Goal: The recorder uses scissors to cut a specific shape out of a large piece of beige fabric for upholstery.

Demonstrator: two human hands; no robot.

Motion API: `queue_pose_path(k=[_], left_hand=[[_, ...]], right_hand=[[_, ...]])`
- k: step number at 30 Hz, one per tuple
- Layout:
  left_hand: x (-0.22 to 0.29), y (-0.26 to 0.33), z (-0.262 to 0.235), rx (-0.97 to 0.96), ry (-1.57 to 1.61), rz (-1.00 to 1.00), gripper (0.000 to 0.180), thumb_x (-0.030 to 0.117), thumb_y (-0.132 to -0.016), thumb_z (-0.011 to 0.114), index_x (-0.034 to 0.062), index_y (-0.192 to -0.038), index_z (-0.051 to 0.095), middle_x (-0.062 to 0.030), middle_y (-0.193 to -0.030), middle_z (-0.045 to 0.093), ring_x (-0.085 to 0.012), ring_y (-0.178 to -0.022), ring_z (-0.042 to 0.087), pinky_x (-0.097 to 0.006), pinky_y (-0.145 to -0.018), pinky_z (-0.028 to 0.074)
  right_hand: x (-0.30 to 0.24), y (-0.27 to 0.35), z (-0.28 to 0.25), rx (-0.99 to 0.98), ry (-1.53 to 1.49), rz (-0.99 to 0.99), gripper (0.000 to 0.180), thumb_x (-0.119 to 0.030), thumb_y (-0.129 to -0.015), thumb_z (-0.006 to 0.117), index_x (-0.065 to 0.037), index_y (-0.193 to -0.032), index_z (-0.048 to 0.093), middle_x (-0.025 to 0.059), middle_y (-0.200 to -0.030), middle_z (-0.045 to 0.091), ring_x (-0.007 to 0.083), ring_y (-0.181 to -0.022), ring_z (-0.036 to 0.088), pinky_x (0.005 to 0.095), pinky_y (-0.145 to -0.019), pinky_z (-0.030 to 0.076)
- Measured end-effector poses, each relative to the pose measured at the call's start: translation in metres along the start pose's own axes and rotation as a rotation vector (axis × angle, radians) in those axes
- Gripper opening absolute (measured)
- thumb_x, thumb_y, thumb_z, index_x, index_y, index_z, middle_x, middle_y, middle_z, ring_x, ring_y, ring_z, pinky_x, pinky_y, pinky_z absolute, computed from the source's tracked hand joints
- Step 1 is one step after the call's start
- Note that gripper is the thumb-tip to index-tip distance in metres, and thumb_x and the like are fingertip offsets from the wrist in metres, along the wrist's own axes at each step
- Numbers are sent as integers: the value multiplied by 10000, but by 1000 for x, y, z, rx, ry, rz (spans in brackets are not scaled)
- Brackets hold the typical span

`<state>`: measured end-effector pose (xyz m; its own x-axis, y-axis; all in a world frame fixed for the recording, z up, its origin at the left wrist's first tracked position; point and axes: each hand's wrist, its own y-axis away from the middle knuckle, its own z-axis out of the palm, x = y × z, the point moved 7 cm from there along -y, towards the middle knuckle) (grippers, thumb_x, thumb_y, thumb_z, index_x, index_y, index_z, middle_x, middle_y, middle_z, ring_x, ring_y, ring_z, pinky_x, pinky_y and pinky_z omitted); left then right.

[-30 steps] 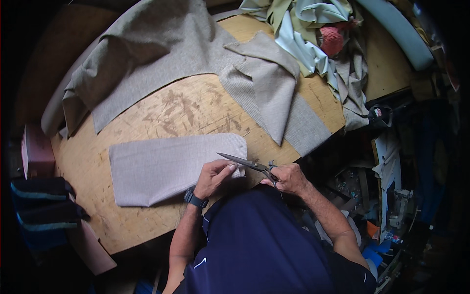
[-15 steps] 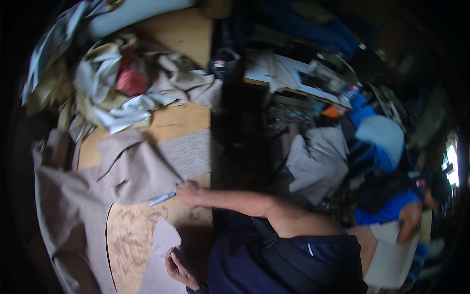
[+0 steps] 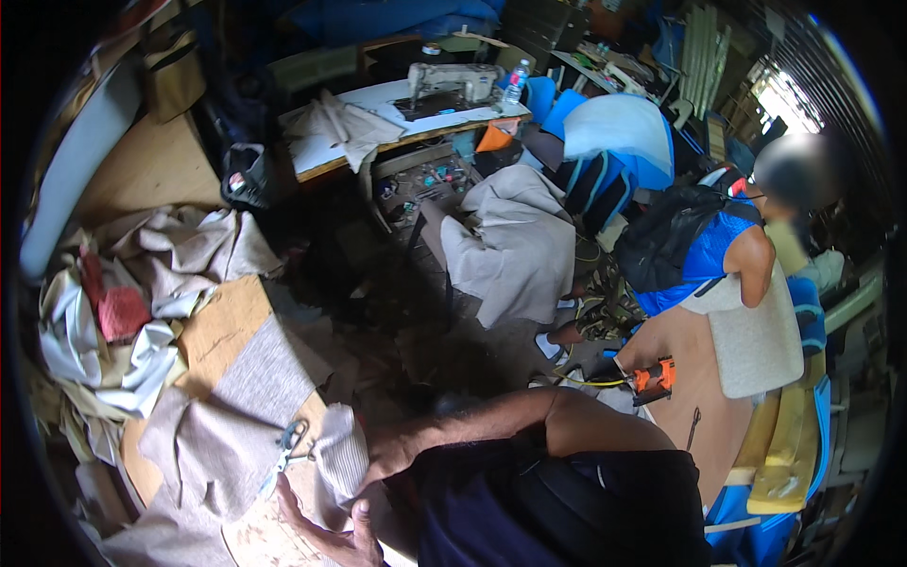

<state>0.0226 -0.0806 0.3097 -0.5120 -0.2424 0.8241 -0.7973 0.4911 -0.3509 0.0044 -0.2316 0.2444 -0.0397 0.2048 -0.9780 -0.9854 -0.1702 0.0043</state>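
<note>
My right arm reaches across to the workbench. My right hand (image 3: 374, 463) grips a small striped grey piece of fabric (image 3: 340, 455), which covers most of its fingers. Below it, my left hand (image 3: 326, 537) is open, thumb and fingers apart, close to the fabric's lower end. A pair of scissors (image 3: 286, 448) lies beside the fabric piece, out of both hands, with dark handles pointing away and blades toward my left fingertips. Larger grey-beige cloth (image 3: 194, 449) lies in folds on the wooden workbench (image 3: 222, 326).
Scrap cloth and a red bundle (image 3: 123, 314) lie heaped at the left. Beyond stand a sewing machine (image 3: 453, 83) and a bottle (image 3: 516, 81) on a table. A cloth-draped seat (image 3: 515, 241) is mid-floor. A co-worker in blue (image 3: 704, 255) bends near an orange tool (image 3: 654, 378) on a board.
The view has swung to the right. The scissors have left my right hand and lie on the bench; that hand has taken the fabric piece. My left hand has spread its fingers.
</note>
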Motion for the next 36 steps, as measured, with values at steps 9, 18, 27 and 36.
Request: queue_pose_path(k=[9,18,27,36], left_hand=[[-41,-6,129,90,508,-647,624,281,-903,722,-38,-1355,432,-199,-1267,545,-255,-1090,575,-390,-943,490],[-4,-85,207,249,193,-436,628,438,-968,495,-13,-1405,499,-213,-1435,434,-317,-1332,420,-474,-1078,383],[11,-115,277,304,671,-523,617,375,-943,578,-21,-1405,479,-208,-1462,416,-329,-1355,398,-502,-1115,335],[-2,-110,280,351,653,-592,622,332,-917,622,-26,-1404,471,-213,-1417,453,-346,-1305,442,-544,-1103,351]], right_hand=[[-80,48,-113,238,142,-377,948,-656,-721,764,29,-1311,478,180,-1151,612,283,-983,606,356,-832,510],[4,135,-214,138,213,-140,924,-449,-727,844,-28,-1422,405,187,-1302,544,330,-1221,547,435,-974,467],[35,151,-275,415,131,-118,527,-272,-805,775,27,-1201,600,192,-1031,691,247,-1026,655,399,-845,507],[31,174,-295,408,566,-10,347,-274,-814,714,-10,-1028,646,243,-868,659,430,-870,640,504,-740,501]])
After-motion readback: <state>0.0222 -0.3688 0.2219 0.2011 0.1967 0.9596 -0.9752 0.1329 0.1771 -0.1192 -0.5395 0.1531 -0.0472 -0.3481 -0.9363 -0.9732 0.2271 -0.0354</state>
